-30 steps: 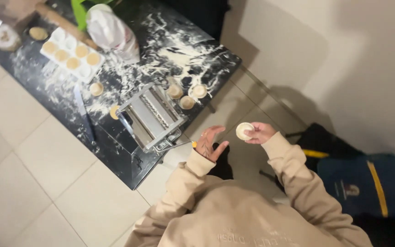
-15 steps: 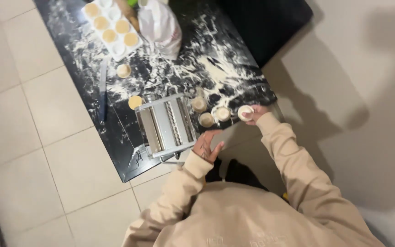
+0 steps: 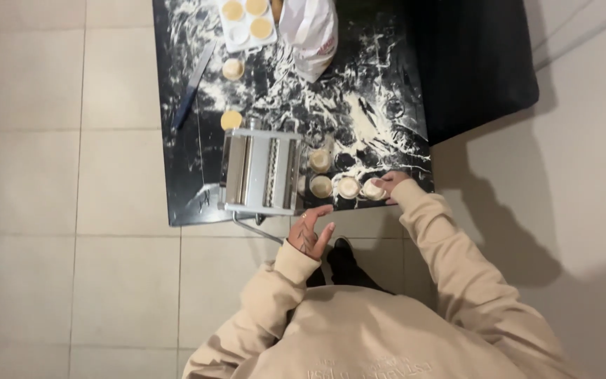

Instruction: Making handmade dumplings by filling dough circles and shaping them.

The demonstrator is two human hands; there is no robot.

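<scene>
Right hand (image 3: 388,185): rested at the near edge of the black, flour-strewn tabletop (image 3: 184,189), its grip closed with the fingers on a small round dough disc (image 3: 373,189) that lay on the surface at the right end of a short row. Left hand (image 3: 310,231): hung off the tabletop's near edge, above the tiled floor (image 3: 71,281), grip open and holding nothing, fingers loosely spread, just beside the crank handle (image 3: 255,229) of the metal pasta machine (image 3: 261,172). Second dough disc (image 3: 348,187): lay touching or nearly touching the held one, to its left. Third dough disc (image 3: 321,187): lay next in the row, close against the machine's right side. Fourth dough disc (image 3: 319,160): sat just behind the third. Pasta machine: stood at the near edge, rollers running front to back, crank projecting past the edge toward the person. Single pale round piece (image 3: 231,120): lay just behind the machine on the left. Another round piece (image 3: 233,69): lay farther back, near a white tray (image 3: 248,36) holding several filled rounds at the far edge. White paper flour bag (image 3: 310,31): stood to the right of the tray, top crumpled. Knife (image 3: 192,85): lay diagonally on the left side of the tabletop, well apart from both hands. Both sleeves were beige.
</scene>
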